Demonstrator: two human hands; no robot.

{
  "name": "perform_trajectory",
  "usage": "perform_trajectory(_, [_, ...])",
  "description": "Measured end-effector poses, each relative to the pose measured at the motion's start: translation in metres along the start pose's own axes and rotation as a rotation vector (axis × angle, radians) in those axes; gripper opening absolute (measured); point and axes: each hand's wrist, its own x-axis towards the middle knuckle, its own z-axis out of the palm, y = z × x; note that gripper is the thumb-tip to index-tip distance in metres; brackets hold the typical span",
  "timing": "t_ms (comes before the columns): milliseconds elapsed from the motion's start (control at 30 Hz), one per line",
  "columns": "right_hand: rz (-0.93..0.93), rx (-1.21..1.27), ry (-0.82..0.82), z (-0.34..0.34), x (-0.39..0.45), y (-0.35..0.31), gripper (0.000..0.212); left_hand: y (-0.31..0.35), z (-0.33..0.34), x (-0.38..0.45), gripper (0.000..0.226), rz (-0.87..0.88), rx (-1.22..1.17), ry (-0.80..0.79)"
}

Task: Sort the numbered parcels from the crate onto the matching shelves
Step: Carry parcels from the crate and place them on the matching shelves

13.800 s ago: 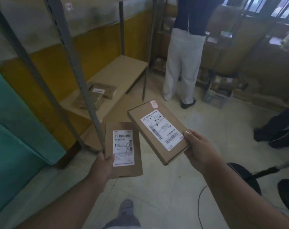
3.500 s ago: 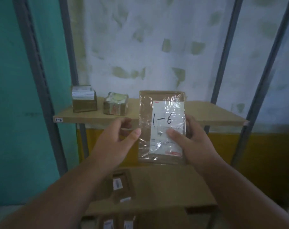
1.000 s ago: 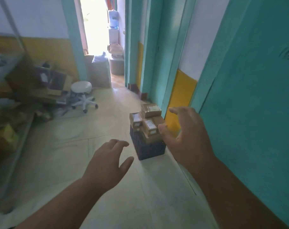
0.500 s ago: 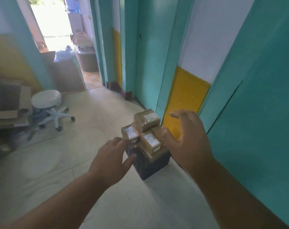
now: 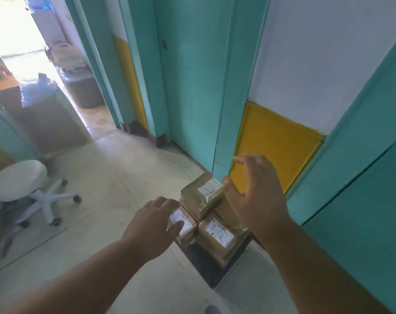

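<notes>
Head view: parcels (image 5: pixel 201 199) lie between both hands' spread fingers (image 5: pixel 228 189).

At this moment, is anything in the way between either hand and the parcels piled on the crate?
Nothing visible. The left hand and right hand are open and reach toward the parcels stacked on the dark crate from either side; whether either touches one yet cannot be told.

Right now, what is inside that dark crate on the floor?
Brown parcels with white labels are heaped above the rim of the crate; at least three show. Anything lying deeper under them is covered.
</notes>
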Motion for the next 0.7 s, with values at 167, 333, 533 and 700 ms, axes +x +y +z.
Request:
perform_trajectory(167, [0.048, -0.056, -0.001, 0.074, 0.061, -0.001, 0.043, -0.057, 0.005, 0.092, 0.048, 0.052, -0.039, -0.075])
perform_trajectory(333, [0.252, -0.142, 0.019, 0.15, 0.106, 0.004, 0.046, -0.123, 0.022, 0.207, 0.044, 0.197, -0.048, -0.246])
perform_trajectory(533, [0.536, -0.225, -0.017, 0.214, 0.128, 0.013, 0.047, -0.161, 0.053, 0.305, 0.043, 0.246, -0.06, -0.459])
perform_trajectory(700, [0.644, -0.232, 0.006, 0.266, 0.128, 0.05, 0.047, -0.181, 0.112, 0.356, 0.043, 0.198, -0.106, -0.574])
